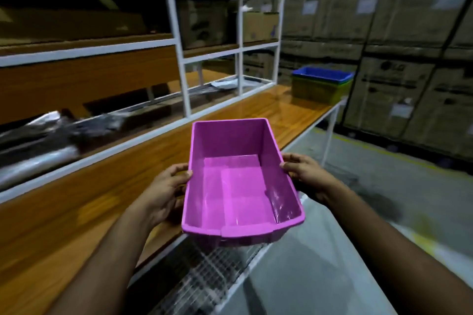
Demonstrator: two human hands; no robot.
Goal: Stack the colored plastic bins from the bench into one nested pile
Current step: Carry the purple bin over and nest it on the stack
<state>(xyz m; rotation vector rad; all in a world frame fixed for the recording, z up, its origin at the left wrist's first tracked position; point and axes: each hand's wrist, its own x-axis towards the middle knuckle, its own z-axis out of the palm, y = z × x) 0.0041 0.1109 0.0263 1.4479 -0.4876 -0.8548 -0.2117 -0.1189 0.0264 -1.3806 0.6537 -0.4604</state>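
An empty purple bin (240, 186) is held in the air over the front edge of the wooden bench (102, 186). My left hand (163, 192) grips its left wall and my right hand (307, 174) grips its right wall. At the far end of the bench stands a nested pile of bins (320, 84): a blue one on top, a green rim below it, a yellow-green one outermost.
A white metal shelf frame (184, 79) with cardboard boxes and wrapped items runs along the back of the bench. Stacked cardboard cartons (399, 33) line the right wall. A wire mesh rack (204, 276) lies under the bench edge; grey floor is to the right.
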